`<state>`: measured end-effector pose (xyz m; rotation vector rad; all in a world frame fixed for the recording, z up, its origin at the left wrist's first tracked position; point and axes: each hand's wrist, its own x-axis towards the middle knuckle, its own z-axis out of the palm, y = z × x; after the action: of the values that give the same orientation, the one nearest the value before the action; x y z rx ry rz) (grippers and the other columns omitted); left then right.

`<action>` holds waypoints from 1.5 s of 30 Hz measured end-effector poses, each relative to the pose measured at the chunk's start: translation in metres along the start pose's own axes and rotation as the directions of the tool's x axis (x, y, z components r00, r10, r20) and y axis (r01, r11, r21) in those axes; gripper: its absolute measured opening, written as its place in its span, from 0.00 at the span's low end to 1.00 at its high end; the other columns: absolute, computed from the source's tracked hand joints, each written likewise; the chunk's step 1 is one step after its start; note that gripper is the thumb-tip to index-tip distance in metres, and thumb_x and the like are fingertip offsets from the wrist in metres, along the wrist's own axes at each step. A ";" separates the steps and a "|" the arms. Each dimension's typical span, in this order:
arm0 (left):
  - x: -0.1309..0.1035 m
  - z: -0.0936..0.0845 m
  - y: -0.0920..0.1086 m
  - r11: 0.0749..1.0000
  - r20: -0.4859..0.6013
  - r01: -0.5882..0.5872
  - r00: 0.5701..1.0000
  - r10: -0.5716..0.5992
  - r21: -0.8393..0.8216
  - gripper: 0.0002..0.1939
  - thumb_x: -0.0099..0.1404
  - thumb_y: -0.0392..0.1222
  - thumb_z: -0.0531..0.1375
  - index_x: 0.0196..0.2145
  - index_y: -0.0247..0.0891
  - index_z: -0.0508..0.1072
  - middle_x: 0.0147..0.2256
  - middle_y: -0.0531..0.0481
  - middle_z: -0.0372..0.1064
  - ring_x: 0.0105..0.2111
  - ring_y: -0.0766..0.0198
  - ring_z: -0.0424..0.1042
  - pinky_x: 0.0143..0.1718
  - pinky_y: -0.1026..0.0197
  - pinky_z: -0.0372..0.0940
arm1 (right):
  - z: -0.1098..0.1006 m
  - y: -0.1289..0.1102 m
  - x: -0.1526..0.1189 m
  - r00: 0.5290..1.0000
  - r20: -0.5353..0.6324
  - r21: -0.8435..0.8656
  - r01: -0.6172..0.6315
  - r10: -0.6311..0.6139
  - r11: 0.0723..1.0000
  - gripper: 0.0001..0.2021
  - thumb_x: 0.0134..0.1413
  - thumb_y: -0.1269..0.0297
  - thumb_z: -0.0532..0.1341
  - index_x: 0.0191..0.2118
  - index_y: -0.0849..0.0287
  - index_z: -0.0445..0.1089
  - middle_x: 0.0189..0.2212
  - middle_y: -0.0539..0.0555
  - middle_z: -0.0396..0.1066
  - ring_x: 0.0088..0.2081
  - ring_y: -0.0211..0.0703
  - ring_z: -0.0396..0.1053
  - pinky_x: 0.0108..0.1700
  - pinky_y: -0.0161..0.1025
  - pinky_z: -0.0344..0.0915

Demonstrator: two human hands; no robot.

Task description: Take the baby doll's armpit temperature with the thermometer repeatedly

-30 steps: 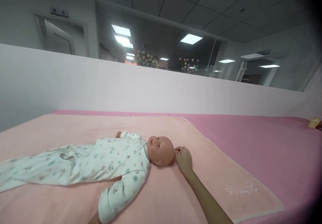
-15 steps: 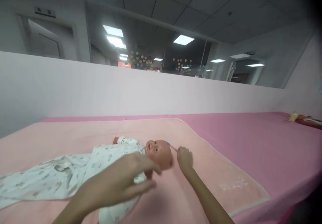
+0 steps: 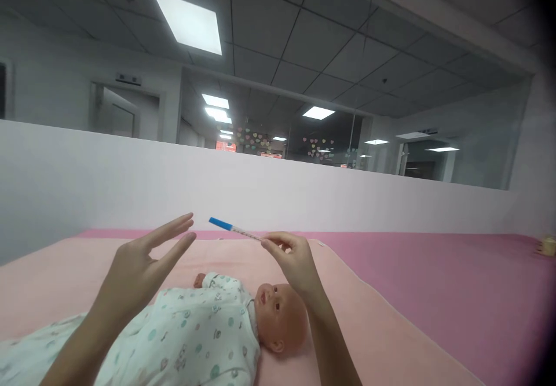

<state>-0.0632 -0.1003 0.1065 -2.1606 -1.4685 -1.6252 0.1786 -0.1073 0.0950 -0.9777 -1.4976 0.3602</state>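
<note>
Pinched by its plain end between the thumb and fingers of my right hand [image 3: 292,256] is a thin thermometer [image 3: 237,229] with small markings and a blue tip section. It is raised above the bed and slants up to the left. My left hand [image 3: 139,267] is open, thumb and fingers apart, just left of the blue end and not touching it. Below both hands a baby doll [image 3: 281,316] lies on its back in a white printed outfit [image 3: 204,328]. My right wrist hides part of the doll's head, and my left forearm covers part of the outfit.
The doll lies on a peach blanket [image 3: 347,316] spread over a pink sheet [image 3: 434,282]. A low white wall [image 3: 260,189] with glass above it runs along the back. A small yellowish thing [image 3: 546,246] rests at the far right edge.
My right hand has lifted the thermometer from beside the doll's head to above it. My left hand has moved up and left from over the doll. The camera view has tilted upward.
</note>
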 end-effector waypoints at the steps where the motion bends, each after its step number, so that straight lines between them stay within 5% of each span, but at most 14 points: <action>1: -0.001 -0.001 0.002 0.999 0.002 0.033 0.999 -0.033 -0.018 0.25 0.56 0.58 0.55 0.50 0.51 0.67 0.44 0.55 0.72 0.44 0.54 0.71 0.33 0.61 0.69 | 0.003 -0.004 -0.005 1.000 0.026 0.052 -0.001 -0.001 0.999 0.08 0.49 0.61 0.60 0.31 0.58 0.75 0.31 0.51 0.75 0.33 0.40 0.68 0.34 0.34 0.63; 9: -0.011 -0.004 0.026 0.985 -0.017 0.049 0.999 -0.052 -0.166 0.17 0.51 0.56 0.61 0.37 0.48 0.76 0.35 0.54 0.75 0.39 0.57 0.73 0.35 0.65 0.70 | -0.011 -0.005 -0.016 0.998 0.052 0.265 -0.047 0.035 0.963 0.07 0.46 0.61 0.63 0.32 0.57 0.74 0.31 0.52 0.74 0.34 0.38 0.68 0.38 0.35 0.66; 15: -0.013 0.007 0.030 0.980 -0.034 0.083 0.995 -0.090 -0.179 0.13 0.50 0.54 0.63 0.33 0.48 0.77 0.30 0.56 0.76 0.34 0.60 0.74 0.31 0.67 0.70 | -0.005 -0.006 -0.018 0.985 -0.081 0.453 -0.099 0.151 0.886 0.08 0.43 0.61 0.65 0.31 0.59 0.73 0.21 0.48 0.69 0.18 0.31 0.62 0.21 0.32 0.64; 19: -0.016 0.015 0.031 0.977 -0.138 0.057 0.987 -0.087 -0.205 0.11 0.53 0.52 0.62 0.32 0.48 0.77 0.26 0.56 0.75 0.30 0.61 0.75 0.27 0.66 0.70 | 0.001 -0.008 -0.017 0.977 -0.122 0.520 -0.089 0.177 0.850 0.08 0.43 0.61 0.66 0.29 0.61 0.74 0.20 0.49 0.69 0.17 0.31 0.63 0.19 0.31 0.65; 23: -0.021 0.023 0.037 0.973 -0.265 -0.077 0.964 0.016 -0.220 0.10 0.51 0.48 0.64 0.33 0.48 0.77 0.26 0.57 0.75 0.27 0.63 0.74 0.28 0.65 0.70 | -0.006 -0.005 -0.013 0.971 -0.165 0.555 -0.052 0.171 0.831 0.08 0.40 0.65 0.68 0.30 0.61 0.75 0.22 0.51 0.73 0.25 0.37 0.71 0.28 0.34 0.72; 27: -0.025 0.032 0.043 0.957 -0.270 -0.140 0.961 0.069 -0.252 0.08 0.53 0.46 0.64 0.32 0.47 0.77 0.23 0.58 0.74 0.22 0.67 0.72 0.22 0.67 0.68 | -0.020 -0.001 -0.012 0.969 -0.175 0.556 -0.052 0.177 0.830 0.10 0.39 0.65 0.68 0.33 0.60 0.76 0.23 0.51 0.74 0.27 0.38 0.72 0.34 0.37 0.74; 37: -0.021 0.020 0.037 0.954 -0.259 -0.143 0.963 0.073 -0.262 0.09 0.52 0.44 0.65 0.34 0.48 0.77 0.24 0.58 0.74 0.22 0.68 0.71 0.27 0.65 0.70 | -0.028 -0.011 -0.022 0.998 -0.032 0.480 -0.027 0.048 0.877 0.08 0.47 0.64 0.64 0.36 0.59 0.75 0.28 0.53 0.76 0.31 0.42 0.74 0.38 0.40 0.74; 45: -0.017 0.010 0.037 0.967 -0.203 -0.101 0.978 0.053 -0.233 0.08 0.52 0.46 0.64 0.32 0.48 0.77 0.19 0.59 0.71 0.22 0.66 0.70 0.25 0.64 0.69 | -0.026 -0.015 -0.024 1.000 -0.020 0.463 0.001 0.010 0.886 0.07 0.47 0.64 0.64 0.34 0.59 0.75 0.27 0.52 0.75 0.29 0.39 0.73 0.33 0.37 0.74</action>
<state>-0.0301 -0.1257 0.1057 -2.0657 -1.1711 -2.0142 0.1948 -0.1424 0.0946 -0.5981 -1.3031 0.6752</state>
